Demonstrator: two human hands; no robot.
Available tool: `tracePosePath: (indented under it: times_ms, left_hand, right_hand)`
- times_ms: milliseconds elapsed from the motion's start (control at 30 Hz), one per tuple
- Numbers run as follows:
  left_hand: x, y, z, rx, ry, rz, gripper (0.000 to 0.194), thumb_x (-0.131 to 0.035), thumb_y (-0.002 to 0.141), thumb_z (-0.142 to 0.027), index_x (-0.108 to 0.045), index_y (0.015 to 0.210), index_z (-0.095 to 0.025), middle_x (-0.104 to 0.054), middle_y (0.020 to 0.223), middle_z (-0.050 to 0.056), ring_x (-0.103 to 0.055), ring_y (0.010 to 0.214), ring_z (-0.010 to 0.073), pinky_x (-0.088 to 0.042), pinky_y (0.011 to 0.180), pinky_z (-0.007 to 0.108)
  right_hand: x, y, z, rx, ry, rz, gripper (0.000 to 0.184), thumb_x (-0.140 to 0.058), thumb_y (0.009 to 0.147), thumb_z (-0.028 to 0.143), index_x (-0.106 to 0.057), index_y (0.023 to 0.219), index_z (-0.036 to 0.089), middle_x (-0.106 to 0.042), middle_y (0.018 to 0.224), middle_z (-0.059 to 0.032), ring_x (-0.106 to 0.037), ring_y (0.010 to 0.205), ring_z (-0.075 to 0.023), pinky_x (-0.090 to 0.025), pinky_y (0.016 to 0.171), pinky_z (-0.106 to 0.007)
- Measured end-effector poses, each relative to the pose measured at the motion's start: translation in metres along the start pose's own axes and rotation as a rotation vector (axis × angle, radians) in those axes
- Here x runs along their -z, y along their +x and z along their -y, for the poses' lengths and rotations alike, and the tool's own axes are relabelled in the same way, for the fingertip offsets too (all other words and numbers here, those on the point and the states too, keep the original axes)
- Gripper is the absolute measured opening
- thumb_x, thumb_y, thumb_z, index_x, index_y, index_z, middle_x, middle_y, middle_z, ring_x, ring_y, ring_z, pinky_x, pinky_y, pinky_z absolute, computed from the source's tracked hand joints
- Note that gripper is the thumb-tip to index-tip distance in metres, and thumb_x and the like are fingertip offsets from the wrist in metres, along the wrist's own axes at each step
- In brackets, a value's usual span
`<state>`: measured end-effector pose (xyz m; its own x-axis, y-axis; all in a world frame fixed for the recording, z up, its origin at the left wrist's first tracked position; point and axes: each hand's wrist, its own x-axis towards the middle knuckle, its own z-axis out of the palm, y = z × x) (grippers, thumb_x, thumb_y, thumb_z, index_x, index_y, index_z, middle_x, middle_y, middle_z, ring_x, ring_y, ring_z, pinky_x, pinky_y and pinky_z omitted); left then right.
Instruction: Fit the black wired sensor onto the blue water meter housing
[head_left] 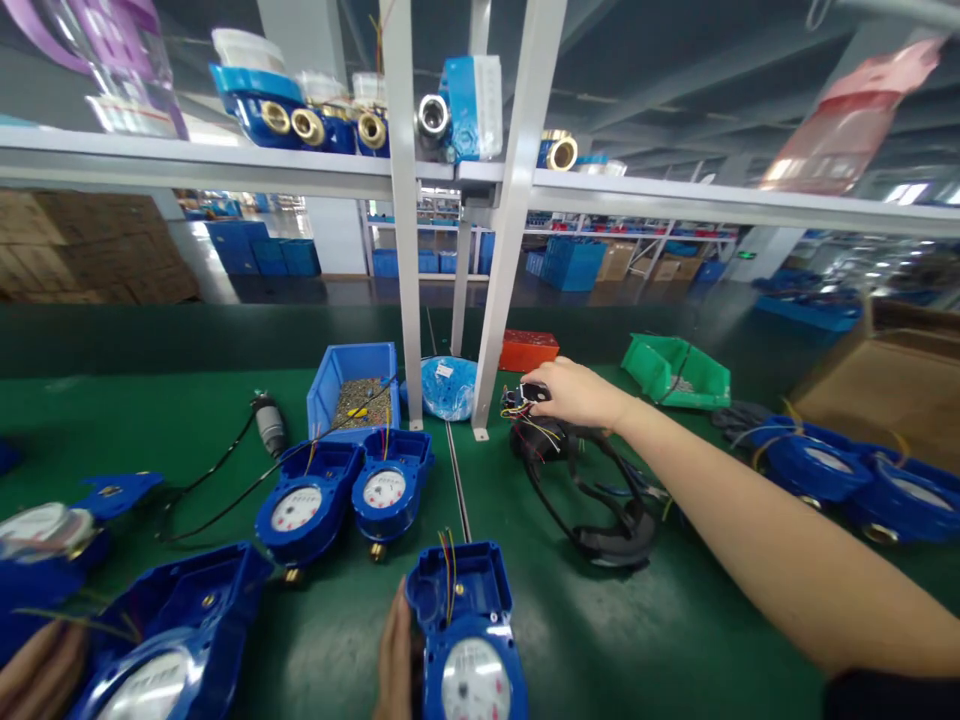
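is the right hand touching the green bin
Apart: the head view shows bare table between the right hand and the green bin.

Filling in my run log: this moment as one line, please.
left hand: at nearest blue meter | right hand: holding wired part | beyond: red box

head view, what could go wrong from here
The dangling wires on the small part in the right hand could snag on the black strapped gear below. The thin leads standing up in the blue meter at the left hand might get bent or pinched.
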<state>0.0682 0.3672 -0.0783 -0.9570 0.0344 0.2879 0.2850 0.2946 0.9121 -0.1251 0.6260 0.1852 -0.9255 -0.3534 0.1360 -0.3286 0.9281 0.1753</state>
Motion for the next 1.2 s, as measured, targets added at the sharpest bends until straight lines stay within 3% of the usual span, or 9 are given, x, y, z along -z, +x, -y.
tracePosePath:
  times_ms: [67, 167, 267, 367, 467, 633, 800, 1000, 1200]
  left_hand:
    - [0.008, -0.005, -0.011, -0.033, -0.014, 0.08, 0.115, -0.073, 0.069, -0.063, 0.004, 0.15, -0.036, -0.01, 0.154, 0.013, -0.036, 0.132, 0.0388, -0.042, 0.102, 0.055]
    - [0.022, -0.013, -0.018, -0.088, -0.046, 0.119, 0.132, -0.069, 0.054, -0.081, 0.005, 0.15, -0.032, -0.005, 0.154, 0.014, -0.034, 0.133, 0.0387, -0.042, 0.103, 0.052]
    - [0.037, -0.016, -0.022, -0.06, -0.085, 0.083, 0.11, -0.051, 0.069, -0.084, 0.0, 0.151, -0.032, -0.007, 0.155, 0.011, -0.039, 0.13, 0.0329, -0.046, 0.1, 0.046]
    - [0.053, -0.007, -0.039, -0.009, -0.054, -0.053, 0.066, -0.034, 0.094, -0.062, -0.012, 0.15, -0.034, -0.021, 0.152, 0.005, -0.035, 0.132, 0.0241, -0.04, 0.105, 0.042]
    - [0.061, 0.015, -0.066, -0.03, 0.041, -0.154, 0.053, -0.038, 0.098, -0.048, -0.022, 0.147, -0.033, -0.033, 0.146, 0.003, -0.035, 0.132, 0.0185, -0.035, 0.11, 0.04]
    - [0.056, 0.062, -0.1, -0.098, 0.242, 0.031, 0.069, -0.053, 0.092, -0.047, -0.029, 0.146, -0.012, -0.044, 0.141, 0.006, -0.025, 0.137, 0.0195, -0.024, 0.117, 0.037]
    - [0.039, 0.083, -0.109, -0.121, 0.217, 0.208, 0.097, -0.075, 0.077, -0.034, -0.015, 0.149, -0.009, -0.062, 0.119, 0.005, -0.041, 0.128, 0.0252, -0.017, 0.116, 0.047]
    - [0.032, 0.072, -0.109, -0.025, -0.053, 0.218, 0.063, -0.06, 0.087, -0.028, -0.035, 0.144, -0.017, -0.066, 0.078, -0.002, -0.063, 0.087, 0.0173, -0.046, 0.091, 0.032]
    - [0.044, 0.05, -0.108, 0.019, -0.171, 0.137, 0.046, -0.038, 0.098, -0.044, -0.055, 0.123, -0.009, -0.06, 0.072, 0.001, -0.064, 0.091, 0.0167, -0.046, 0.089, 0.028]
  right_hand:
    - [0.007, -0.029, 0.017, 0.033, 0.039, 0.026, 0.038, -0.071, 0.08, 0.029, -0.066, 0.115, 0.016, -0.063, 0.098, -0.0083, -0.053, 0.094, -0.0239, -0.044, 0.086, -0.034]
    - [-0.003, -0.081, 0.043, 0.066, 0.133, 0.081, 0.043, -0.07, 0.081, 0.029, -0.063, 0.121, 0.016, -0.061, 0.106, -0.0089, -0.051, 0.102, -0.0259, -0.043, 0.093, -0.038]
    - [-0.031, -0.134, 0.066, 0.067, 0.236, 0.191, 0.042, -0.07, 0.08, 0.027, -0.064, 0.12, 0.018, -0.061, 0.104, -0.0086, -0.052, 0.1, -0.0263, -0.045, 0.092, -0.042]
    - [-0.069, -0.177, 0.083, 0.02, 0.308, 0.277, 0.043, -0.068, 0.081, 0.028, -0.063, 0.122, 0.018, -0.06, 0.111, -0.0098, -0.051, 0.106, -0.0275, -0.043, 0.1, -0.047]
    - [-0.105, -0.204, 0.087, -0.017, 0.324, 0.289, 0.045, -0.061, 0.084, 0.03, -0.061, 0.126, 0.016, -0.058, 0.115, -0.0115, -0.05, 0.109, -0.0279, -0.042, 0.102, -0.047]
    - [-0.143, -0.214, 0.081, 0.003, 0.351, 0.212, 0.048, -0.06, 0.083, 0.036, -0.061, 0.127, 0.016, -0.058, 0.114, -0.0119, -0.052, 0.103, -0.0274, -0.046, 0.095, -0.046]
    - [-0.139, -0.219, 0.083, -0.017, 0.389, 0.144, 0.052, -0.063, 0.083, 0.037, -0.057, 0.13, 0.016, -0.06, 0.11, -0.0097, -0.049, 0.104, -0.0258, -0.044, 0.095, -0.045]
    - [-0.13, -0.231, 0.09, -0.052, 0.452, 0.106, 0.045, -0.062, 0.084, 0.026, -0.057, 0.128, 0.018, -0.057, 0.118, -0.0071, -0.046, 0.112, -0.0231, -0.04, 0.099, -0.041]
    - [-0.123, -0.236, 0.088, -0.084, 0.486, 0.091, 0.041, -0.062, 0.087, 0.025, -0.057, 0.127, 0.018, -0.057, 0.121, -0.0061, -0.048, 0.114, -0.0215, -0.039, 0.1, -0.04]
